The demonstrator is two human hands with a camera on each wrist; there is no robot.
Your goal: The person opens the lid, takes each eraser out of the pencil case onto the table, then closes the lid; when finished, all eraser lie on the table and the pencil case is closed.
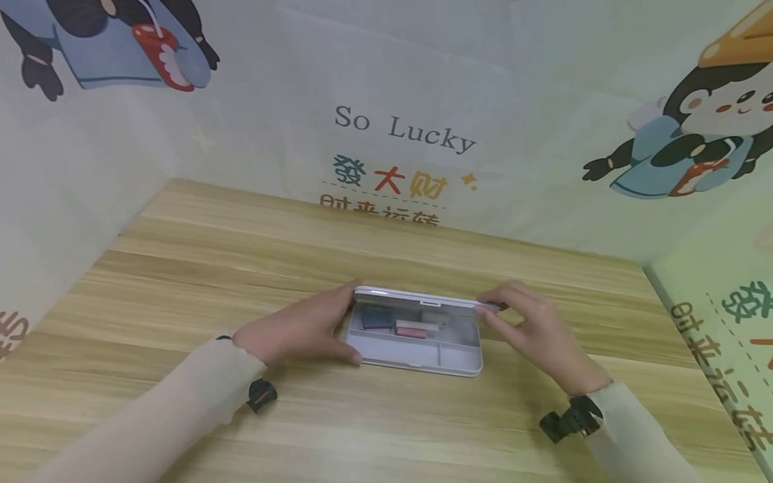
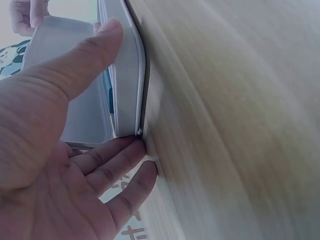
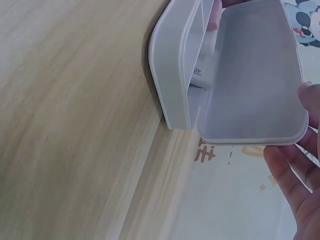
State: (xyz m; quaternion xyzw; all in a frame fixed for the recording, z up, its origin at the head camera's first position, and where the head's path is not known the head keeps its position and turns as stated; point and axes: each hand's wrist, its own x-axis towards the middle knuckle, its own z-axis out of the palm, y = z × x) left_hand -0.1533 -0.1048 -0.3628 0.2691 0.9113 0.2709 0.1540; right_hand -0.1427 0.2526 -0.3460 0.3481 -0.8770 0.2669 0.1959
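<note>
A white plastic pencil case [image 1: 395, 350] lies on the table with its hinged lid [image 3: 255, 75] raised partway. My left hand [image 1: 296, 329] grips the case's left end, thumb at the front corner and fingers round the back. At the lid's right corner, my right hand [image 1: 531, 322] pinches the edge between thumb and fingers. Inside the rear compartment are a dark teal block [image 1: 377, 318], a pink-and-white piece [image 1: 410, 332] and a white eraser marked 4B [image 3: 202, 77]. The front compartment has a small divider [image 1: 439, 354].
The wood-grain table [image 1: 241, 268] extends around the case on all sides. A printed white cloth [image 1: 392, 67] with cartoon figures and lettering hangs behind the table and along its sides. Each wrist wears a small black camera.
</note>
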